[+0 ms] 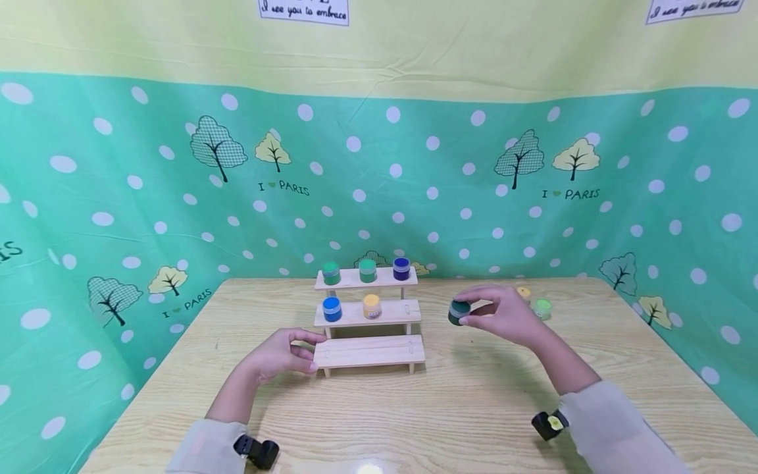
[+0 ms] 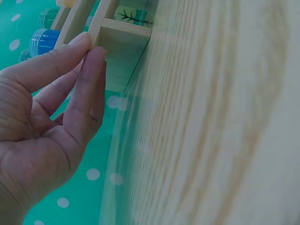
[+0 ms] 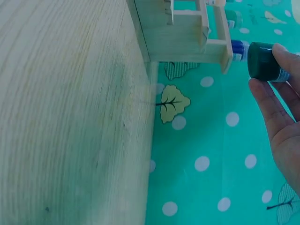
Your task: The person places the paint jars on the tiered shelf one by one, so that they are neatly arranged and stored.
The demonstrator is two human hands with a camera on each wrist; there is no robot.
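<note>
A three-tier wooden stand stands mid-table; its lowest step is bare. My left hand pinches the left end of that lowest step between thumb and fingers, as the left wrist view also shows. My right hand holds a dark green paint jar by its sides, in the air to the right of the stand. On the top step are two green jars and a dark blue jar. The middle step carries a blue jar and a yellow-orange jar, with its right end bare.
Behind my right hand, a yellow jar and a light green jar stand on the wooden table. A green dotted curtain hangs along the table's back edge and sides.
</note>
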